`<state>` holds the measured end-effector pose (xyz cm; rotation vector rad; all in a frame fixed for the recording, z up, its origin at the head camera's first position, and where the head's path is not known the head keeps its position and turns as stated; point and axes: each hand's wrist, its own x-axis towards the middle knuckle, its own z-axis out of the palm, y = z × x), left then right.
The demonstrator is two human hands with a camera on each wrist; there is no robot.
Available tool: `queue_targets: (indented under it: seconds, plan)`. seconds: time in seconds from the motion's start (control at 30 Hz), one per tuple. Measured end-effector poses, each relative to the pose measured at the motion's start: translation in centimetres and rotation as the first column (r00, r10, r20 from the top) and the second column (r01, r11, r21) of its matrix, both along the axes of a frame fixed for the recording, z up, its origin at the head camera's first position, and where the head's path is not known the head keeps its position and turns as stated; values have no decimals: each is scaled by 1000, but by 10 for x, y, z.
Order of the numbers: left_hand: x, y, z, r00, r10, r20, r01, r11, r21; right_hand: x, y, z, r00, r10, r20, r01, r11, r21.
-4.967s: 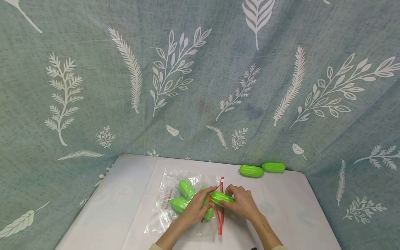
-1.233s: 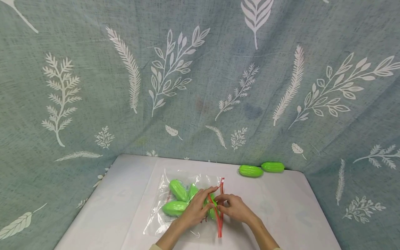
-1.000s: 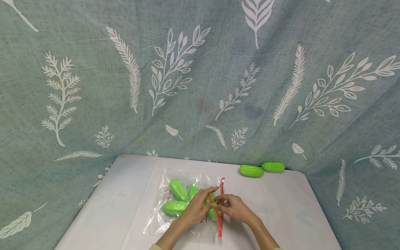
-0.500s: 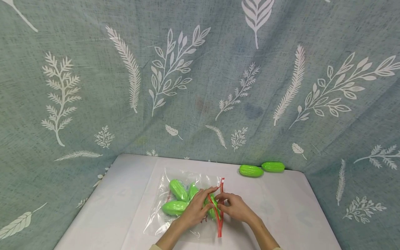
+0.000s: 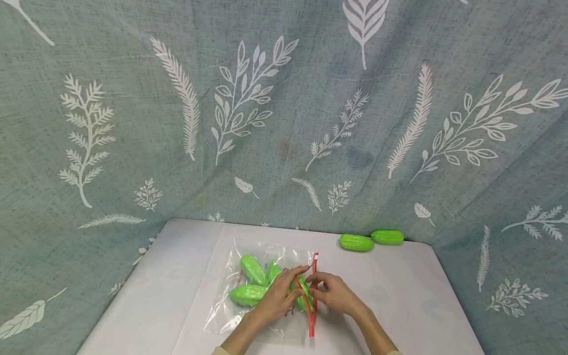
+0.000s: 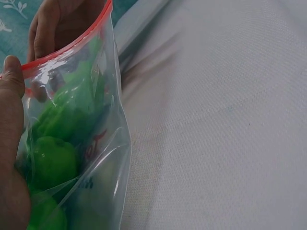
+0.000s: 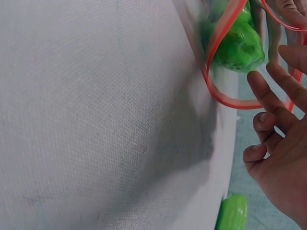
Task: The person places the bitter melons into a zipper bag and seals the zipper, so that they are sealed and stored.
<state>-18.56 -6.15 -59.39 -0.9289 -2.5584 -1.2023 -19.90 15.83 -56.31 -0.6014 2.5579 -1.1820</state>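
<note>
A clear zip bag [image 5: 226, 296] with a red zip edge [image 5: 312, 325] lies on the table, its mouth facing right. Inside are several bright green, glossy cucumbers [image 5: 248, 295]; one cucumber [image 7: 240, 48] sits just within the mouth. My left hand [image 5: 278, 296] lies over the bag and pinches the upper red edge between thumb and fingers, keeping the mouth apart. Close at the opening is my right hand [image 5: 333, 292], its fingers loosely bent and holding nothing. In the right wrist view its fingertips [image 7: 256, 79] reach just below that cucumber. My left hand hides part of the bagged cucumbers.
Two more cucumbers lie near the table's back edge, a nearer one [image 5: 356, 242] and a farther one [image 5: 388, 237], end to end. A green-grey curtain [image 5: 284, 123] with white leaf prints hangs behind the white table [image 5: 399, 305] and along both sides.
Five seconds ago my right hand held a cucumber at the mouth; now it is inside and let go. The bagged cucumbers shifted left. Lately only my right fingers have drawn back slightly.
</note>
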Motion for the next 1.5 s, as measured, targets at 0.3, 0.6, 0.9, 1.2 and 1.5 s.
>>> queue_targets:
  seconds: [0.3, 0.6, 0.9, 1.2, 1.5]
  plan:
    - [2, -1, 2, 999, 9, 45, -8, 1000, -6, -2, 8, 0, 999, 6, -51, -7, 1000, -16]
    - [1, 0, 0, 1000, -2, -7, 2, 1000, 3, -14, 28, -5, 991, -113, -78, 112, 994, -10]
    - [1, -2, 0, 999, -13, 32, 13, 1000, 27, -39, 60, 2, 926, -277, -258, 322, 935, 152]
    - [2, -3, 2, 1000, -18, -9, 18, 999, 34, -63, 94, -3, 867, -314, -387, 419, 881, 222]
    - [3, -4, 1, 1000, -14, -2, 14, 999, 32, -75, 109, -6, 870, -328, -367, 443, 848, 292]
